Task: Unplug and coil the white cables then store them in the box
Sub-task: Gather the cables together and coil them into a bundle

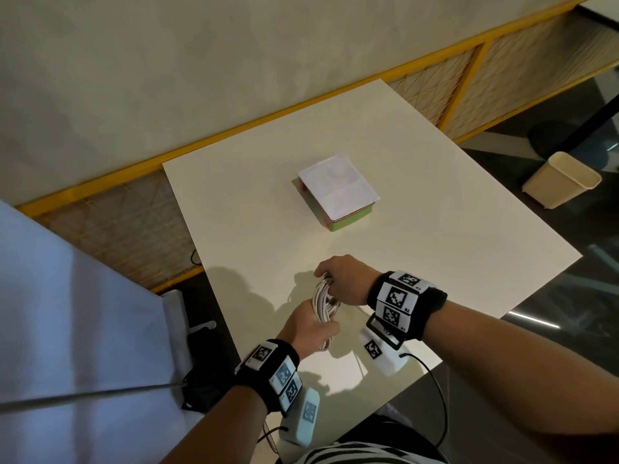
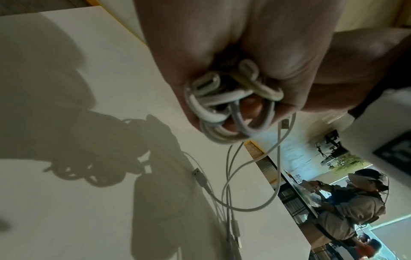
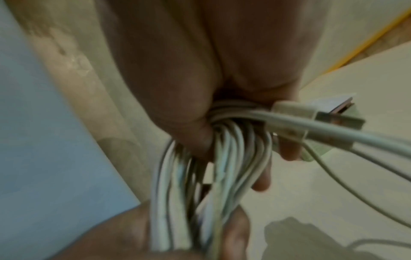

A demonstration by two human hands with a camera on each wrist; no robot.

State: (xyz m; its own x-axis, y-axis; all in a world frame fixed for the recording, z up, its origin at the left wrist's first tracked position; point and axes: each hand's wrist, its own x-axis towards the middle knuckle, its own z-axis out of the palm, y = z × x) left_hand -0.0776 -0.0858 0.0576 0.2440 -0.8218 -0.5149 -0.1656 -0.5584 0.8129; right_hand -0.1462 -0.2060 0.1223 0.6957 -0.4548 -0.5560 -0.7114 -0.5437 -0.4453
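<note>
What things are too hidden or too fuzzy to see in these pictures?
- Inside of the box: head view, a white sheet covers its top.
- Number of white cables: head view, both hands wrap the bundle; right wrist view is blurred.
- Left hand fingertips: left wrist view, the palm and cable loops hide them.
- Loose cable tails: left wrist view, cut off by the bottom edge.
- Right hand fingers: head view, curled under the hand.

One cable bundle (image 1: 324, 304), one box (image 1: 337, 192), one bin (image 1: 561, 180), two hands.

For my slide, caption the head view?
Both hands, left and right, grip coiled cables; box beyond.
</note>
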